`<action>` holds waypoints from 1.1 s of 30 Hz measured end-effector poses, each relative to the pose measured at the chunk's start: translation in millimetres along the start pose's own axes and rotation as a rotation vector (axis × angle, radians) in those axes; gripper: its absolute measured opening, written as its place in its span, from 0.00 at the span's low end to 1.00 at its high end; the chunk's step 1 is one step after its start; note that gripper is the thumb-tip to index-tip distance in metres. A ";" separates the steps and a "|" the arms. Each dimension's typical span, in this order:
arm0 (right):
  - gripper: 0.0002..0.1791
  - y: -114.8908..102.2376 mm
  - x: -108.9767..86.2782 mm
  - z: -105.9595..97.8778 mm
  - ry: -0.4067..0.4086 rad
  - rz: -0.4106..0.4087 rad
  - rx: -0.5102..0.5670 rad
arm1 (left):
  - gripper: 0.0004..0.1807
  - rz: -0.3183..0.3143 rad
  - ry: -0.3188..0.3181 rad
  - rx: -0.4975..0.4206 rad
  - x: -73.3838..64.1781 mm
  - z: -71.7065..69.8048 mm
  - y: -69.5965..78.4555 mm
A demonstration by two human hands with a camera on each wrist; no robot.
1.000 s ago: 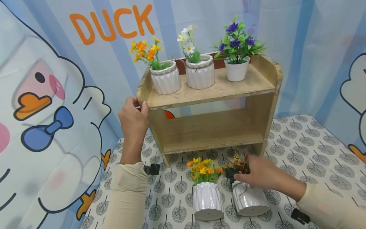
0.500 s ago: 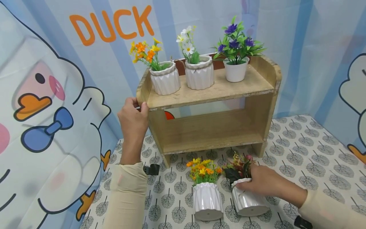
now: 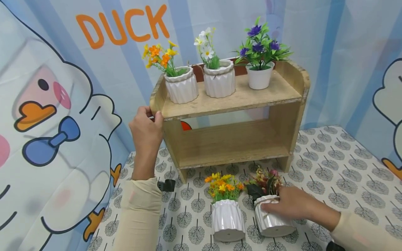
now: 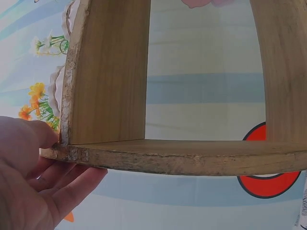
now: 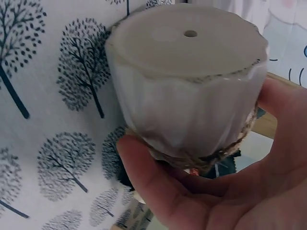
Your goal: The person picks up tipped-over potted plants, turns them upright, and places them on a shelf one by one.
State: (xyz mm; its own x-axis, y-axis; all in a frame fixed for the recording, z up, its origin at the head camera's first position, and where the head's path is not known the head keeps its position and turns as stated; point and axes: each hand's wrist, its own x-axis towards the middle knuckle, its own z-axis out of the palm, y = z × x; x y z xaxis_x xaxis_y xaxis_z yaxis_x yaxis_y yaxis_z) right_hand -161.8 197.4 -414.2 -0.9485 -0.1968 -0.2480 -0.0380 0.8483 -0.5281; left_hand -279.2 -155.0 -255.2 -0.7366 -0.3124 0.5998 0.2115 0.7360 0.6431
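Observation:
My left hand [image 3: 146, 137] grips the upper left side of a wooden shelf [image 3: 233, 141], thumb on its front edge, fingers behind. In the left wrist view the fingers [image 4: 79, 184] wrap the shelf's board. My right hand [image 3: 298, 204] holds a white fluted flowerpot [image 3: 273, 221] near its twine-tied neck; reddish flowers and dark leaves [image 3: 263, 183] stick out of it. This pot lies tipped on the cloth, its base towards me. The right wrist view shows the base [image 5: 192, 52] with a small hole. Another white flowerpot [image 3: 228, 221] with yellow-orange flowers lies to its left.
On the shelf's top board stand a pot of orange flowers [image 3: 182, 85], a pot of white flowers [image 3: 220, 80] and a smaller pot of purple flowers [image 3: 260, 75]. A tree-patterned cloth [image 3: 329, 174] covers the table. A printed duck curtain [image 3: 194, 17] hangs close behind.
My right hand has moved from the reddish flowers down and right onto the pot's neck and side, and now grips it. My left hand stays on the shelf.

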 end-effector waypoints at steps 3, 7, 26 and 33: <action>0.33 3.7 0.5 3.3 -0.013 0.018 0.028 | 0.16 -0.002 0.000 0.001 0.1 -0.3 0.4; 0.34 6.1 0.1 8.7 -0.020 0.042 0.112 | 0.16 -0.009 -0.006 0.000 0.5 -0.2 1.1; 0.30 16.4 2.6 21.3 -0.055 0.185 0.355 | 0.16 -0.007 -0.009 0.010 1.6 -0.4 1.3; 0.29 18.5 2.8 22.3 -0.044 0.152 0.335 | 0.16 -0.019 -0.016 0.006 0.5 -0.8 0.9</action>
State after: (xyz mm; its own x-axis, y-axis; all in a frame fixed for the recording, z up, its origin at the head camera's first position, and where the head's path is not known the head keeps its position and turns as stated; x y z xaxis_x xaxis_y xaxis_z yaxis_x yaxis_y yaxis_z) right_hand -158.1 201.6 -442.8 -0.9208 -0.1075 -0.3748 0.2145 0.6631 -0.7172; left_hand -279.0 -155.0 -253.9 -0.7507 -0.3166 0.5798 0.1934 0.7339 0.6511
